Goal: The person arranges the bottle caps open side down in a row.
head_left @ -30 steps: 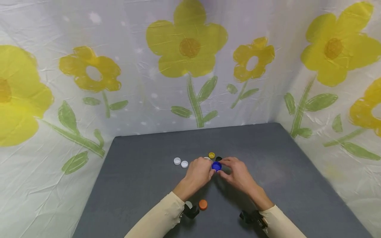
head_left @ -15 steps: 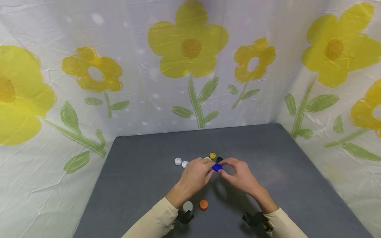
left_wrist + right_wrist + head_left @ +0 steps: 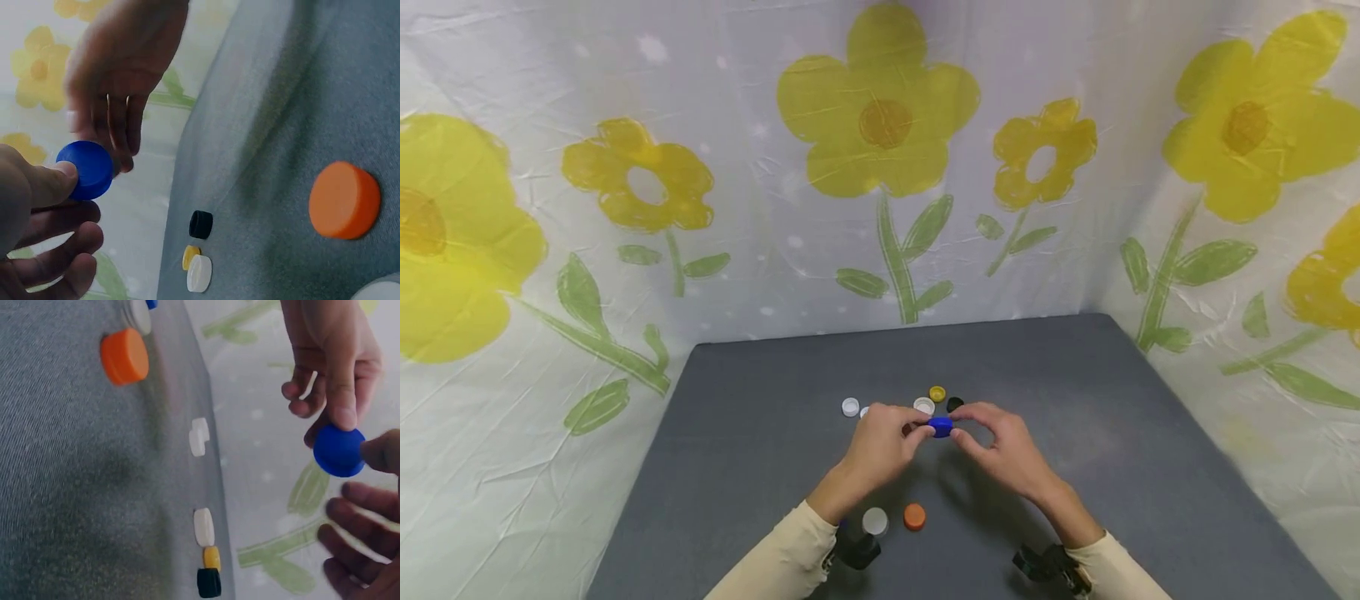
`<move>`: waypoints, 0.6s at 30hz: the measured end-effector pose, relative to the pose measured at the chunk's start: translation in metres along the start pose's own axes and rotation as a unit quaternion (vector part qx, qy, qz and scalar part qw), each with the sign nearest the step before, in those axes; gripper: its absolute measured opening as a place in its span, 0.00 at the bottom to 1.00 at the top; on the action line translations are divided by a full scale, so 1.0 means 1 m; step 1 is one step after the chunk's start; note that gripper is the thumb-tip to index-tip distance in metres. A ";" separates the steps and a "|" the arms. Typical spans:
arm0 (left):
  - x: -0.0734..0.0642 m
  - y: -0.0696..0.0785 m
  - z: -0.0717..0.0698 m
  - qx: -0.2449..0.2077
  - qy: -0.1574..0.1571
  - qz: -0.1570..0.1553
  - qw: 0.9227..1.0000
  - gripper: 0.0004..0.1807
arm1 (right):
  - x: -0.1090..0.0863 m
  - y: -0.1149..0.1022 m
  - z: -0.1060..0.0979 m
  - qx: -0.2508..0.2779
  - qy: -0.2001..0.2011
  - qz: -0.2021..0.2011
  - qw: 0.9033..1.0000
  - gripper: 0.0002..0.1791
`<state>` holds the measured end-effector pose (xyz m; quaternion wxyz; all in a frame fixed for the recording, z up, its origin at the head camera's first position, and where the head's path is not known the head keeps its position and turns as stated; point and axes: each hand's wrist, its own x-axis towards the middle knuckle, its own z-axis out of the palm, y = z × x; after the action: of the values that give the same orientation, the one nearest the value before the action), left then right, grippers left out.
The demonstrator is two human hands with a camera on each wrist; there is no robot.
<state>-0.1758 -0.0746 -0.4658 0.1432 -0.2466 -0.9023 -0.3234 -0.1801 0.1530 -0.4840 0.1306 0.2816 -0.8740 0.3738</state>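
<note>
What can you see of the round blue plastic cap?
The round blue plastic-looking cap is short, with a smooth face and low side wall. It is held above the dark grey fabric-looking table, nearly edge-on to the head camera. The left hand pinches it, thumb on the face; the right hand's thumb is at its rim, contact unclear.

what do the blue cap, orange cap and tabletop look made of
Blue cap: probably plastic, smooth, evenly colored, with a molded-looking edge.
Orange cap: likely plastic too, smooth and mostly matte.
Tabletop: perhaps cloth-covered; dull gray with a fine, woven-looking grain.
</note>
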 end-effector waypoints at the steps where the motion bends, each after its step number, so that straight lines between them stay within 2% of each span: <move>1: 0.000 -0.001 -0.001 -0.023 -0.006 -0.016 1.000 0.07 | 0.000 0.000 0.000 -0.004 0.007 -0.015 1.000 0.16; 6: 0.000 -0.004 -0.007 -0.119 -0.046 -0.091 0.988 0.07 | 0.001 0.000 -0.001 -0.014 0.024 -0.082 0.996 0.31; 10: 0.001 -0.005 -0.010 -0.171 -0.077 -0.129 0.974 0.08 | 0.001 -0.001 0.000 0.000 0.029 -0.114 0.993 0.32; 14: 0.000 -0.006 -0.010 -0.192 -0.097 -0.148 0.965 0.08 | -0.001 -0.001 0.003 0.004 0.036 -0.127 0.991 0.29; 18: -0.001 -0.005 -0.008 -0.181 -0.095 -0.138 0.969 0.10 | -0.002 0.000 0.004 -0.004 0.045 -0.138 0.989 0.28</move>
<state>-0.1767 -0.0837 -0.4625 -0.0359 -0.1709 -0.8633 -0.4735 -0.1782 0.1507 -0.4878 0.2211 0.3818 -0.8214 0.3613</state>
